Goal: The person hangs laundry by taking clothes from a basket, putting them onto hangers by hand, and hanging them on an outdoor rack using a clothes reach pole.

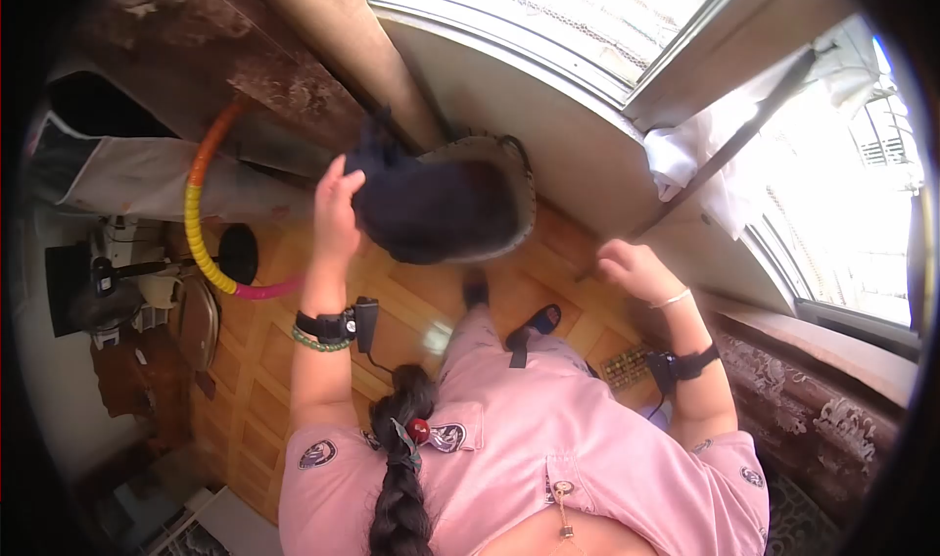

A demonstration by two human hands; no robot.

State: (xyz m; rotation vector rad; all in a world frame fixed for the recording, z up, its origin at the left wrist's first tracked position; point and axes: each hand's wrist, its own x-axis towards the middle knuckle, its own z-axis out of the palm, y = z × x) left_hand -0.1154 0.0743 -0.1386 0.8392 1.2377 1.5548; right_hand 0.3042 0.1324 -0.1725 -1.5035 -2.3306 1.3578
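Observation:
My left hand (pixel 337 211) is closed at the left edge of a dark navy cloth (pixel 431 208), which is blurred by motion. The cloth hangs over a laundry basket (pixel 530 186) with a pale rim and hides most of its inside. My right hand (pixel 638 272) has its fingers curled around the lower end of a long dark pole (pixel 729 150). That pole slants up to the right towards the window. White cloth (pixel 676 160) hangs beside and behind the pole.
A window (pixel 587 42) and sill run along the wall ahead. An orange, yellow and pink hoop (pixel 196 218) stands at the left, near a black fan (pixel 103 297). Brown patterned fabric (pixel 803 380) lies at the right. My slippered foot (pixel 539 326) is on the wooden floor (pixel 397 301).

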